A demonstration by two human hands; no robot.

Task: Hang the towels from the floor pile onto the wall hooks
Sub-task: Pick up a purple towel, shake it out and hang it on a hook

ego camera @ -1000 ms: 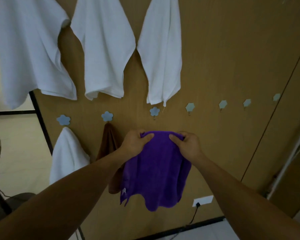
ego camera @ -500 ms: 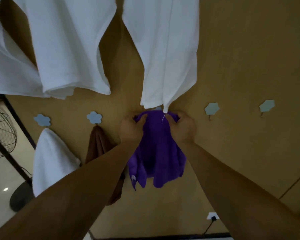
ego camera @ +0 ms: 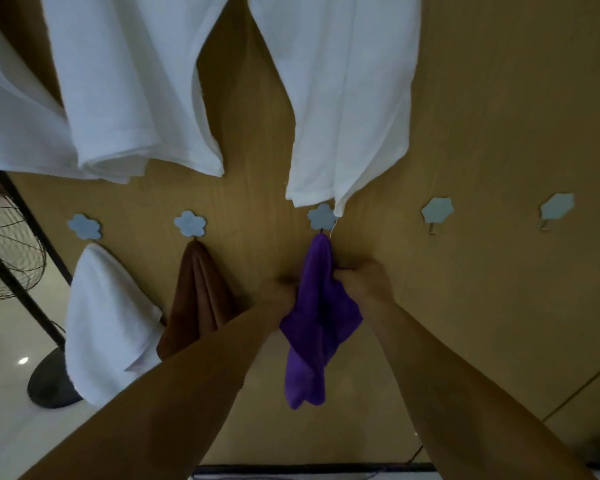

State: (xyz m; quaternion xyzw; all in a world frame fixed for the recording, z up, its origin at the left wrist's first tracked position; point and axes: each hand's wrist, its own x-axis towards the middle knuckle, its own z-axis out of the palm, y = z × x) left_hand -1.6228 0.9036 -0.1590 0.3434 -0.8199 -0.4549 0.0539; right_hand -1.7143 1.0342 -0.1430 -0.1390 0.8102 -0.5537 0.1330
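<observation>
- On the wooden wall (ego camera: 482, 98), under the third flower hook (ego camera: 322, 216) from the left, two bare forearms reach up and forward and close in on the purple towel (ego camera: 317, 306).
- The left hand (ego camera: 278, 292) is clenched against the towel's left edge, knuckles facing the camera. Its fingertips are hidden in the cloth, and it looks to be grasping the fold.
- The right hand (ego camera: 364, 280) sits slightly higher on the towel's right side, with its fingers curled into the bunched cloth.
- The purple towel hangs from that hook by a narrow top corner. It widens between the two hands and drops to a loose point below them.
- Five blue flower-shaped hooks are in view in the lower row:
  - the first carries a small white towel (ego camera: 108, 323);
  - the second carries a brown towel (ego camera: 198, 299);
  - the third carries the purple one;
  - the last two, to the right, show their metal prongs.
- Three large white towels (ego camera: 129, 98) hang higher up. The lower corner of the rightmost one reaches down just beside the third hook.
- That makes six towels: four white, one brown and one purple.
- One standing fan (ego camera: 7, 247) is at the far left, with its round base on the floor.
</observation>
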